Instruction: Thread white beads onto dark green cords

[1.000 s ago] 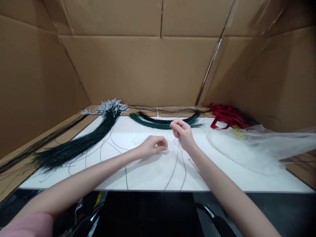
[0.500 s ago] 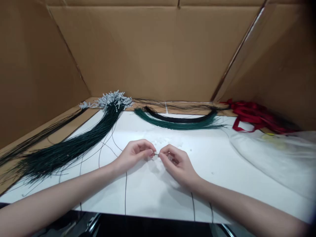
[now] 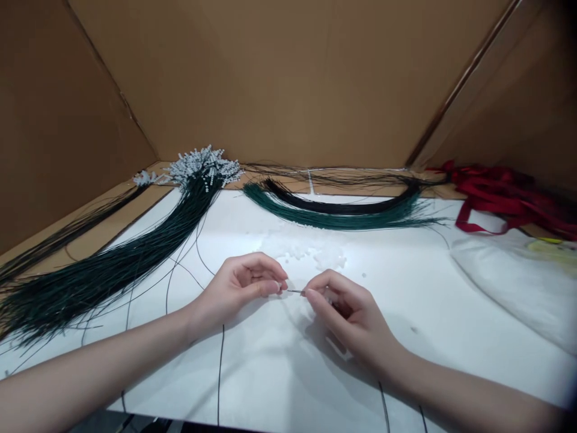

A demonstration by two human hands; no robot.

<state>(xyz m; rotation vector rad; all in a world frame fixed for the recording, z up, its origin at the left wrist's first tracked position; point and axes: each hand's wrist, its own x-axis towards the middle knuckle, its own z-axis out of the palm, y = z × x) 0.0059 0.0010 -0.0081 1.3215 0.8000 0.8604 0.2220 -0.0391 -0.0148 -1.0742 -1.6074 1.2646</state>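
My left hand (image 3: 247, 279) is closed in a pinch over the white board. A small white piece (image 3: 282, 287), perhaps a bead, seems to sit at its fingertips. Facing it, my right hand (image 3: 346, 304) pinches a thin dark wire (image 3: 296, 291) between thumb and forefinger. The wire's short free end points left, just short of my left fingertips. Just beyond the hands, many small white pieces (image 3: 311, 248) lie scattered on the board (image 3: 270, 373). The rest of the wire is hidden by my right hand.
A thick bundle of dark green wires (image 3: 148, 246) with white beaded tips (image 3: 205, 165) lies on the left. Green wires (image 3: 315, 221) and black wires (image 3: 333, 207) curve across the back. Red ribbon (image 3: 500, 189) and a clear plastic bag (image 3: 518, 276) lie right. Cardboard walls (image 3: 270, 84) surround the board.
My hands have drawn slightly apart, with more of the wire showing between the fingertips. The camera view has tilted down a little.
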